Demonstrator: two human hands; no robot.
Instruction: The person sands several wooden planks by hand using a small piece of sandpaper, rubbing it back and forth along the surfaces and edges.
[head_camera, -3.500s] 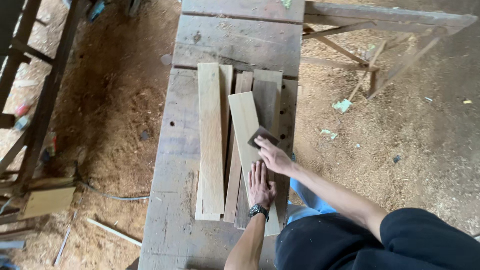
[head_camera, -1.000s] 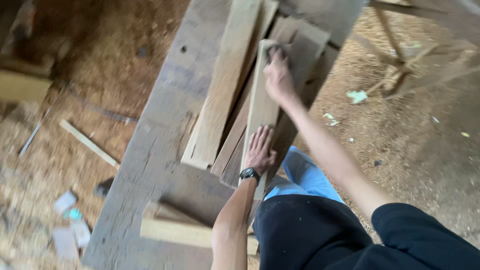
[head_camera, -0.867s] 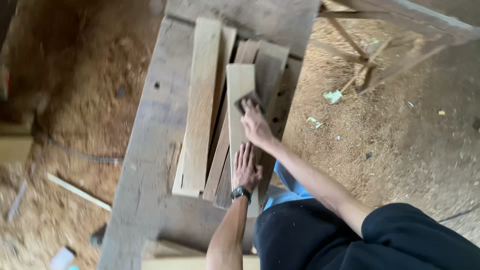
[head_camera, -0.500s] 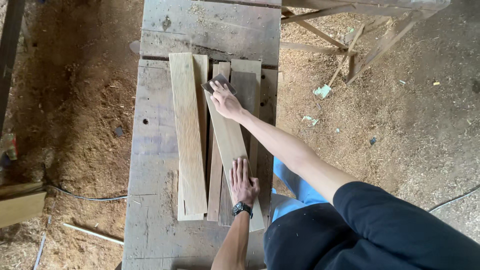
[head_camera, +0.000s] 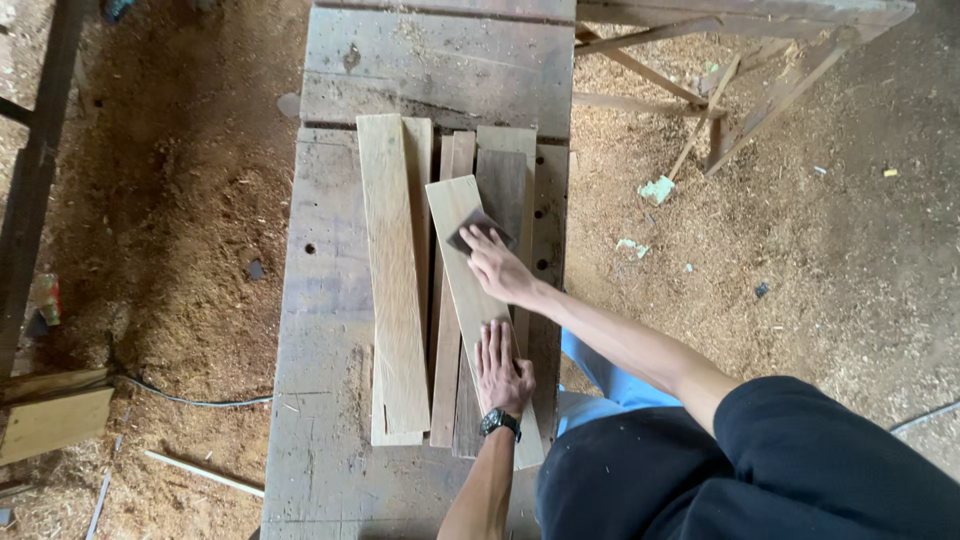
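1. While our left hand lies flat with fingers spread on the near end of the pale plank, it pins the plank down.
2. Our right hand presses a dark sanding pad against the plank's far end, fingers curled over the pad.
3. We see the plank lying at a slant atop several boards on the worn workbench.
4. Sawdust covers the ground around the bench.
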